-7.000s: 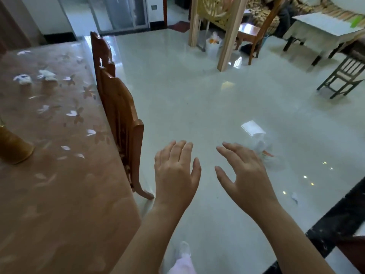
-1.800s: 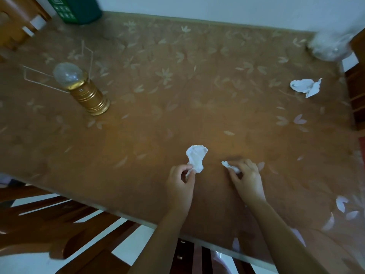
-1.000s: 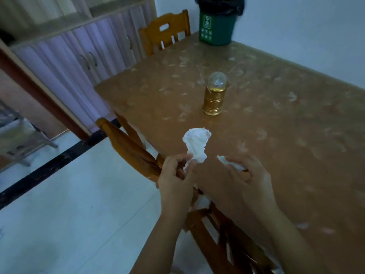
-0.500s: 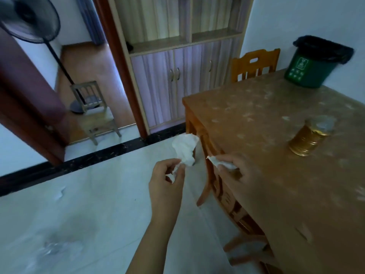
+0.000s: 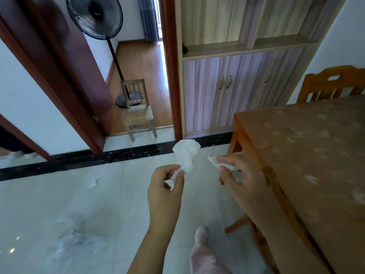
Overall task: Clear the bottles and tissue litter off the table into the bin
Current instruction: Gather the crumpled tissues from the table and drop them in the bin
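Note:
My left hand (image 5: 164,191) pinches a crumpled white tissue (image 5: 185,155) that stands up above the fingers. Beside it my right hand (image 5: 244,177) holds a smaller flat tissue scrap (image 5: 214,162) between thumb and fingers. Both hands hang over the pale tiled floor, just left of the brown table (image 5: 308,155). Its near corner sits right behind my right hand. No bin and no bottles are in view.
A wooden chair (image 5: 331,84) stands at the table's far end. Ahead is a cabinet with purple doors (image 5: 227,89). To its left an open doorway shows a small wooden chair (image 5: 138,111) and a standing fan (image 5: 96,16). My pink-clad leg (image 5: 203,252) shows below.
The view has swung left, away from the table. The green bin and the gold lamp have left the frame. Both hands still hold their tissues, now over the floor.

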A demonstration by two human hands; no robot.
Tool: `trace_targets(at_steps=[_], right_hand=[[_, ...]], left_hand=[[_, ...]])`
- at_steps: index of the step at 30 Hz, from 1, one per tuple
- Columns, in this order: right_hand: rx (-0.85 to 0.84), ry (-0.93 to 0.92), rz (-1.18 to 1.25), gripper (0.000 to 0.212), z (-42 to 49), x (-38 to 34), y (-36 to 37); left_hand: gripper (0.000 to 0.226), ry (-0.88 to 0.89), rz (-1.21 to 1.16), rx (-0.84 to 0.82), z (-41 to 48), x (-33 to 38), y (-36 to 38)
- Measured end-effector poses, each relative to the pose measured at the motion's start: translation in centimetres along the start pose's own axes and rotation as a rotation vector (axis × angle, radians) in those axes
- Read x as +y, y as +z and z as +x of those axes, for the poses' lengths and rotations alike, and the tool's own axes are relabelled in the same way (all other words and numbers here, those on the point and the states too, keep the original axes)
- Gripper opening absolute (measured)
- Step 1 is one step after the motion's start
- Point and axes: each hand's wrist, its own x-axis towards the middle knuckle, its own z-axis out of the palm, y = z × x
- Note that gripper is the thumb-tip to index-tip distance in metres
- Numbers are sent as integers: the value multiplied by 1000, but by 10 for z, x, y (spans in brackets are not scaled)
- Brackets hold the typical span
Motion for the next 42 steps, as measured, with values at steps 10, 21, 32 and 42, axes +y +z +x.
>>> trace_targets(at_steps=[10, 21, 32, 42], right_hand=[[116, -8, -61, 21, 166, 88, 3], [127, 199, -67, 22, 279, 176, 35], [150, 106, -209, 20, 478, 255, 97], [396, 233, -348, 18, 559, 329, 65]], left_hand=[[16, 60, 11, -108, 181, 27, 105], [19, 5, -73, -206, 318, 10, 201], [15, 109, -61, -288, 544, 3, 271], [23, 249, -135, -536, 648, 24, 403]])
